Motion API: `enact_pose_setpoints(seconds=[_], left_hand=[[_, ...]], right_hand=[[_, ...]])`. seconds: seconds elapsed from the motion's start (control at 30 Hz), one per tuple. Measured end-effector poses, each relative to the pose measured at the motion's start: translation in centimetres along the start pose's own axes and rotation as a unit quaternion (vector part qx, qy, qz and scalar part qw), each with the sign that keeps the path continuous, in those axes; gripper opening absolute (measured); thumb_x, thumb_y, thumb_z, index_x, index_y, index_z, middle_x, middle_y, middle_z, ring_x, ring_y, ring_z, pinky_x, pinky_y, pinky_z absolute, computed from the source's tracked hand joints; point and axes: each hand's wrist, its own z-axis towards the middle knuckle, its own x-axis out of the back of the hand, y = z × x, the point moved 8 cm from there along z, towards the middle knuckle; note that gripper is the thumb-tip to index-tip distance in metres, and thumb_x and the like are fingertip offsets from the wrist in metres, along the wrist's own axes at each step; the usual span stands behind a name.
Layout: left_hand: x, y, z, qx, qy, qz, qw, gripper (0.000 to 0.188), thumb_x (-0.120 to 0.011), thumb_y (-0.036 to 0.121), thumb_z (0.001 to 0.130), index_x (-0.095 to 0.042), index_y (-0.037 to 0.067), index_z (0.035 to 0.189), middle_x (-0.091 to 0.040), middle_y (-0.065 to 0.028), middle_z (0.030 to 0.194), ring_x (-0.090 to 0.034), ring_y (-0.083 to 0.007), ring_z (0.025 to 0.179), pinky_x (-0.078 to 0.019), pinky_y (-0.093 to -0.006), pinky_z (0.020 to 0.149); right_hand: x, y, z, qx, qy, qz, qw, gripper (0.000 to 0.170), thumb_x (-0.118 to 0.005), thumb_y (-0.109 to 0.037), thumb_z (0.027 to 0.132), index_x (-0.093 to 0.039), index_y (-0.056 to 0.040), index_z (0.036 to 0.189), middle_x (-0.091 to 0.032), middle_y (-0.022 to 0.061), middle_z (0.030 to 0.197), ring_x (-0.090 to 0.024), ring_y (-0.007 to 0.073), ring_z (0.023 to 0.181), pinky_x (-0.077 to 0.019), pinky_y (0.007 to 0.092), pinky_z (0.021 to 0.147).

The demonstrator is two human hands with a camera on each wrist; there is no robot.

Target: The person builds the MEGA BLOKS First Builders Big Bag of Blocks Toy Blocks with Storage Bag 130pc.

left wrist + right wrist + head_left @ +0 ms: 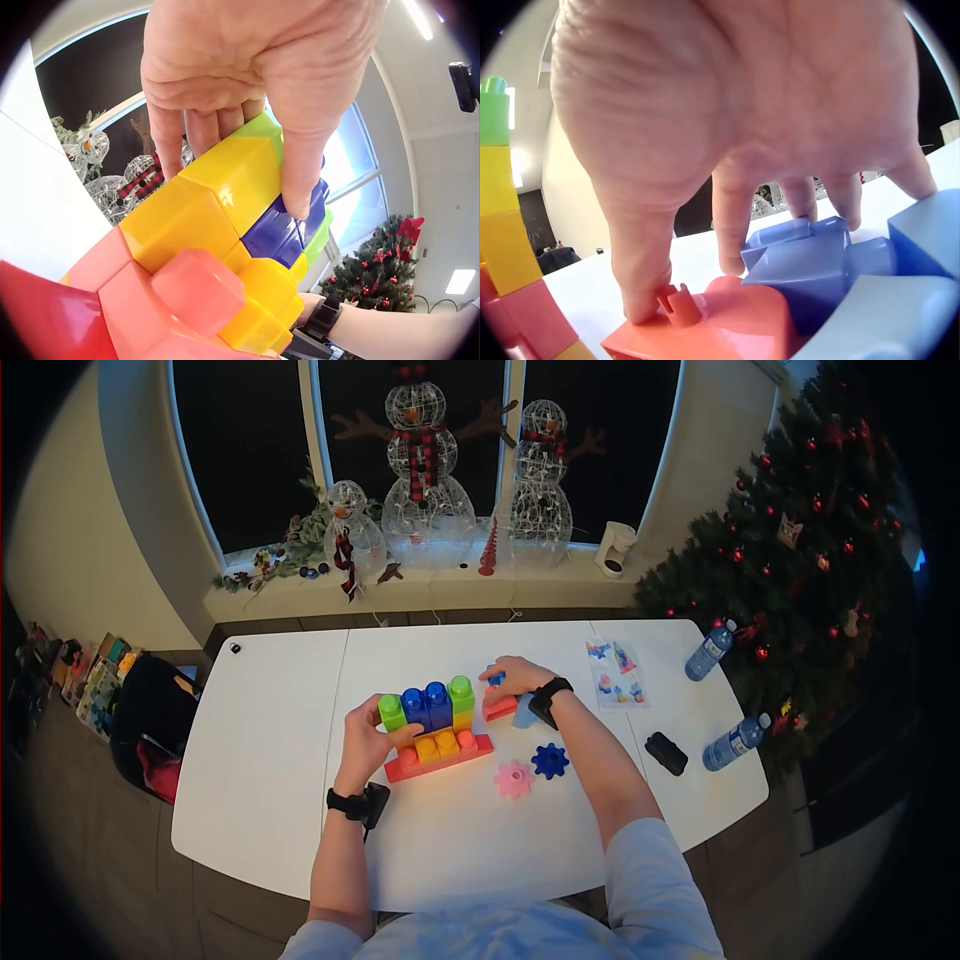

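Observation:
A built wall of toy building blocks [437, 707] stands on a long red base [470, 755], with green and blue blocks on top and yellow and pink ones lower down. My left hand [362, 738] grips its left end, the thumb on the near face by a blue block [276, 232]. My right hand [517, 676] reaches down over loose pieces right of the wall, fingers spread. Its thumb touches a red piece with a small peg [727, 322], and its fingertips are at a blue block [802, 266]. A light blue piece [525, 712] lies under the right wrist.
A pink gear [514, 780] and a dark blue gear [550, 761] lie nearer me. Farther right are a picture sheet [617, 678], a black case [665, 754] and two water bottles [709, 650]. Wire snowmen [428, 470] stand on the sill; a decorated tree [800, 560] stands beyond the table.

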Motion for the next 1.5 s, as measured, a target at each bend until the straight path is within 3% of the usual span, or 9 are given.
enact_pose_setpoints(seconds=[0.17,0.33,0.47,0.57,0.93,1.07,1.23,1.37,1.5], left_hand=[[-0.6,-0.7,-0.1,-0.010,-0.014,-0.011,1.000,0.037,-0.093,0.008,0.076,-0.070,-0.001,0.104,-0.076,-0.0068,0.095,-0.069,-0.0142,0.086,-0.0582,-0.0318,0.084],[-0.8,-1.2,-0.1,-0.001,-0.004,-0.013,1.000,0.036,-0.092,0.007,0.076,-0.070,-0.001,0.104,-0.075,-0.0076,0.096,-0.070,-0.0152,0.087,-0.0587,-0.0332,0.084],[-0.7,-1.3,0.1,0.004,-0.013,-0.021,1.000,0.035,-0.091,0.006,0.077,-0.070,-0.001,0.104,-0.075,-0.0070,0.096,-0.070,-0.0150,0.087,-0.0587,-0.0334,0.085],[-0.8,-1.5,0.2,0.009,-0.022,-0.050,0.998,0.034,-0.089,0.003,0.078,-0.071,-0.001,0.107,-0.075,-0.0059,0.096,-0.068,-0.0128,0.086,-0.0578,-0.0318,0.084],[-0.7,-1.2,0.2,0.025,-0.023,-0.039,0.999,0.038,-0.090,0.004,0.077,-0.071,-0.001,0.110,-0.076,-0.0064,0.100,-0.070,-0.0153,0.094,-0.0565,-0.0336,0.090],[-0.7,-0.4,0.2,-0.024,-0.017,-0.042,0.999,0.053,-0.090,0.003,0.076,-0.065,0.001,0.123,-0.073,-0.0079,0.112,-0.068,-0.0164,0.106,-0.0545,-0.0339,0.097],[0.0,0.6,0.4,-0.047,0.003,-0.106,0.993,0.062,-0.091,0.002,0.076,-0.061,0.002,0.130,-0.069,-0.0093,0.122,-0.066,-0.0186,0.114,-0.0529,-0.0335,0.103],[0.0,1.2,0.5,-0.079,0.019,-0.097,0.992,0.059,-0.091,0.003,0.077,-0.062,0.003,0.129,-0.068,-0.0074,0.121,-0.067,-0.0173,0.109,-0.0556,-0.0321,0.098],[-0.3,0.8,0.5,-0.035,0.023,-0.091,0.995,0.049,-0.089,0.001,0.079,-0.065,0.002,0.122,-0.071,-0.0056,0.111,-0.068,-0.0141,0.101,-0.0571,-0.0292,0.092]], right_hand=[[-1.4,0.1,-2.8,0.058,-0.023,0.028,0.998,0.071,-0.092,-0.044,0.067,-0.073,-0.0232,0.132,-0.050,0.0223,0.153,-0.051,0.0375,0.139,-0.0405,0.0409,0.117],[-2.2,-0.7,-6.2,0.105,-0.005,0.013,0.994,0.057,-0.083,-0.023,0.081,-0.070,-0.0222,0.136,-0.064,0.0159,0.140,-0.059,0.0351,0.129,-0.0481,0.0399,0.109],[-1.5,0.8,-7.5,0.055,-0.007,0.093,0.994,0.060,-0.082,-0.013,0.080,-0.068,-0.0206,0.138,-0.070,0.0147,0.130,-0.064,0.0349,0.119,-0.0529,0.0411,0.103],[-0.1,1.8,-7.8,0.027,0.066,-0.016,0.997,0.074,-0.083,-0.001,0.070,-0.065,-0.0185,0.140,-0.068,0.0164,0.133,-0.060,0.0360,0.127,-0.0502,0.0429,0.109],[-0.3,4.5,-8.3,0.004,0.101,-0.065,0.993,0.054,-0.091,-0.015,0.064,-0.075,-0.0085,0.115,-0.070,0.0145,0.119,-0.061,0.0339,0.118,-0.0531,0.0403,0.099],[5.3,2.6,-11.4,0.031,0.185,-0.017,0.982,0.044,-0.088,-0.018,0.071,-0.076,-0.0038,0.111,-0.073,0.0170,0.109,-0.066,0.0330,0.108,-0.0548,0.0414,0.095],[13.3,0.4,-16.9,0.098,0.420,0.081,0.898,0.043,-0.086,-0.012,0.076,-0.073,-0.0014,0.116,-0.075,0.0128,0.104,-0.072,0.0276,0.083,-0.0587,0.0354,0.081],[13.6,-5.6,-18.1,0.158,0.406,0.202,0.877,0.045,-0.086,-0.010,0.076,-0.072,-0.0035,0.119,-0.075,0.0115,0.100,-0.070,0.0238,0.081,-0.0574,0.0333,0.077],[10.2,-15.6,-17.5,0.294,0.352,0.091,0.884,0.044,-0.082,-0.008,0.081,-0.070,-0.0076,0.124,-0.071,0.0096,0.108,-0.068,0.0218,0.086,-0.0552,0.0311,0.076]])
